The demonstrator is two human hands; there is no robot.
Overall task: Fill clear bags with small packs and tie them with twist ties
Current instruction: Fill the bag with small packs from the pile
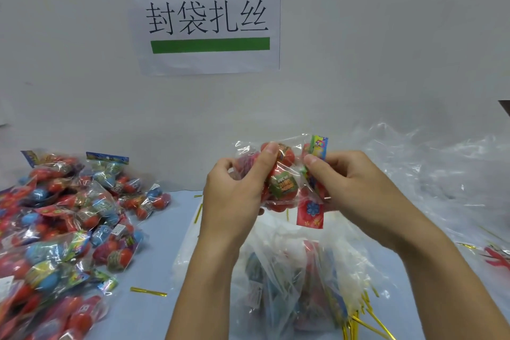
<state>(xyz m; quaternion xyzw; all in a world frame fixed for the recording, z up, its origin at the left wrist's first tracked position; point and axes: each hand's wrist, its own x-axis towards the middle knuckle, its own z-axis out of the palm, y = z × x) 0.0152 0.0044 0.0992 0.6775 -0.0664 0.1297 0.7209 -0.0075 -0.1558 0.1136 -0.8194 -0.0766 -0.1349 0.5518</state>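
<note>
Both hands hold a small clear bag [284, 174] of red round packs up over the table's middle. My left hand [237, 190] grips its left side, thumb on top. My right hand [350, 188] pinches the bag's right edge, where a colourful header card [318, 146] sticks up and a red flowered card [310, 214] hangs down. Below my hands lies a large clear bag [289, 284] with more packs inside. Gold twist ties [367, 320] lie in a bunch at its lower right, and one loose tie [148, 291] lies on the table.
A heap of filled small bags [63, 229] with red and blue packs covers the table's left. Crumpled clear plastic [430, 168] piles up at the right. A paper sign [207, 17] hangs on the white wall behind. A red item [498, 258] lies at the right edge.
</note>
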